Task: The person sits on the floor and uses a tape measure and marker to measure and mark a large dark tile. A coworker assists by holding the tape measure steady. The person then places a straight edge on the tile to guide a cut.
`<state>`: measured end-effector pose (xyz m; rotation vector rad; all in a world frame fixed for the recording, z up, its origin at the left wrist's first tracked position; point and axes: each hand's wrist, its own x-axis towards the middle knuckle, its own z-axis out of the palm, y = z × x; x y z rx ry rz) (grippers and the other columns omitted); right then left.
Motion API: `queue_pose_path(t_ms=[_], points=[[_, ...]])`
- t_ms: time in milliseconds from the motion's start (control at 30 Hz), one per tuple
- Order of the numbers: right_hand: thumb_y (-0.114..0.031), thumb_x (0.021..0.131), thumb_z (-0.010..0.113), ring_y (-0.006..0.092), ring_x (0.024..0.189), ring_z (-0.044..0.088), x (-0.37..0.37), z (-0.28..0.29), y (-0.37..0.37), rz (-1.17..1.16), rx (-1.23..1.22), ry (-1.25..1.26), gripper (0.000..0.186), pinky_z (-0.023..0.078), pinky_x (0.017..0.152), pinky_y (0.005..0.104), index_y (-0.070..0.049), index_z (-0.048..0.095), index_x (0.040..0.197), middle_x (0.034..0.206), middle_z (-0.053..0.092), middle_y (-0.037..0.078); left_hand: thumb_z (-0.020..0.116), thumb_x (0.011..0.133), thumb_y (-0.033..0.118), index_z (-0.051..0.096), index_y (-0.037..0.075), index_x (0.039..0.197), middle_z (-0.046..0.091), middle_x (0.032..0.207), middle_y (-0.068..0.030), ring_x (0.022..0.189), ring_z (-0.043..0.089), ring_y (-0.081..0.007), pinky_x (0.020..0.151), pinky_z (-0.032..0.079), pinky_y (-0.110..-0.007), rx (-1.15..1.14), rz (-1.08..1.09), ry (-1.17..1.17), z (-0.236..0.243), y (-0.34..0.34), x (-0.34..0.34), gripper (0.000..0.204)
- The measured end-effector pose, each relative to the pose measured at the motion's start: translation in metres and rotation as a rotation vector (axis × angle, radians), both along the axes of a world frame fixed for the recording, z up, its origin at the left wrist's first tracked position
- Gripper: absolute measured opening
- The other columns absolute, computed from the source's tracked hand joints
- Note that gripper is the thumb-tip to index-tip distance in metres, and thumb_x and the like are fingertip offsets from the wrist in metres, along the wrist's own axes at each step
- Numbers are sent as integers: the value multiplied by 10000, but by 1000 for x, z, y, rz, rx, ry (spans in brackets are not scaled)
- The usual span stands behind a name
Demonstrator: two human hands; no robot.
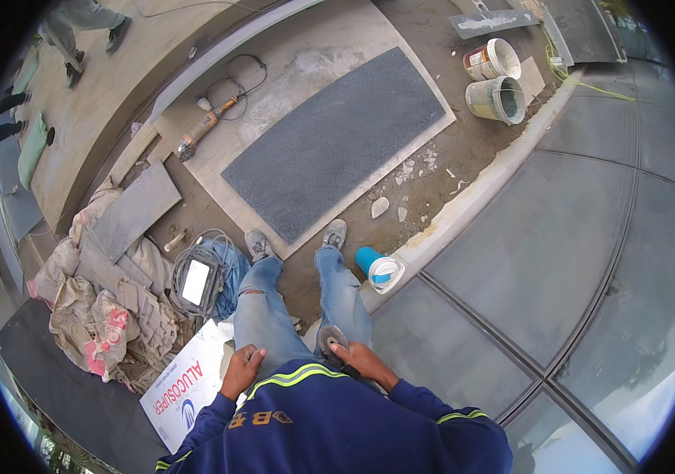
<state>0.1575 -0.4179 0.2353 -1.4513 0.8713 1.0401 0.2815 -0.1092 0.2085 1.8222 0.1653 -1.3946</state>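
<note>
Two buckets [483,101] and a grinder [206,125] lie beyond the right hand's [363,362] grey disc [327,332].

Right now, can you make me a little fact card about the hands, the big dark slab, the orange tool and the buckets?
Left hand: near the blue jacket's hem; nothing seen in it
Right hand: holding a round grey disc
Dark slab: flat on a pale base
Orange power tool: lying left of the slab
Two buckets: side by side, right of the slab
</note>
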Motion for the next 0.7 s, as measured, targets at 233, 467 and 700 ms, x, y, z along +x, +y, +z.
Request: queue_pose_path(t_ms=[233, 467, 700], points=[[-681, 1010, 452, 183, 718, 679, 33, -196, -47, -479, 177, 69, 695, 508, 644, 318, -41, 642, 1204, 881, 729, 112, 656, 998, 406, 591, 41, 944, 650, 893, -72, 792, 653, -155, 694, 542, -301, -19, 610, 73, -135, -85, 50, 374], [-655, 1016, 458, 338, 1370, 505, 115, -495, -106, -1207, -41, -44, 877, 426, 1093, 512, 16, 292, 1555, 1478, 486, 233, 725, 936, 421, 621, -25, 1176, 662, 1006, -133, 940, 654, -237, 786, 549, -401, 240, 582, 175, -435, -147, 52, 517], [-647, 1020, 431, 336, 1504, 339, 125, -655, -110, -1397, -263, -178, 853, 203, 1234, 560, -91, 198, 1625, 1637, 319, 140, 772, 873, 507, 434, -155, 1396, 530, 1393, -325, 1321, 521, -426, 1094, 435, -468, 462, 714, 89, -660, -155, 22, 909]])
